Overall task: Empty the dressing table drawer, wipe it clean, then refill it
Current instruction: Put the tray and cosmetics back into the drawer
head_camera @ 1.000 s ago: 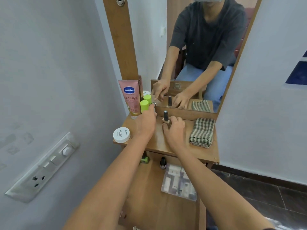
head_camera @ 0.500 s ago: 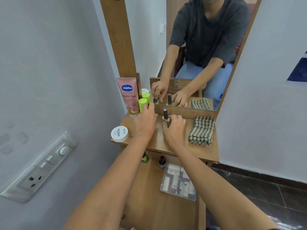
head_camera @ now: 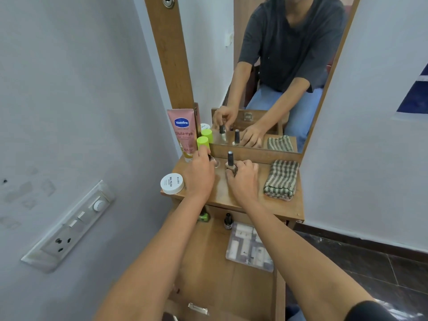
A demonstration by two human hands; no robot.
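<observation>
Grey walls close in a narrow wooden dressing table with a tall mirror behind it. Nearest the camera, the drawer stands pulled open below the tabletop, holding a clear plastic packet, a small dark bottle and a green item at its back edge. On the tabletop, a white jar sits at the left front corner and a folded checked cloth lies on the right. Between them, the right hand curls its fingers around the base of an upright nail polish bottle with a dark cap. The left hand pinches a second small bottle, mostly hidden by its fingers. Farther back, a green-capped container and a pink Vaseline tube stand against the mirror.
</observation>
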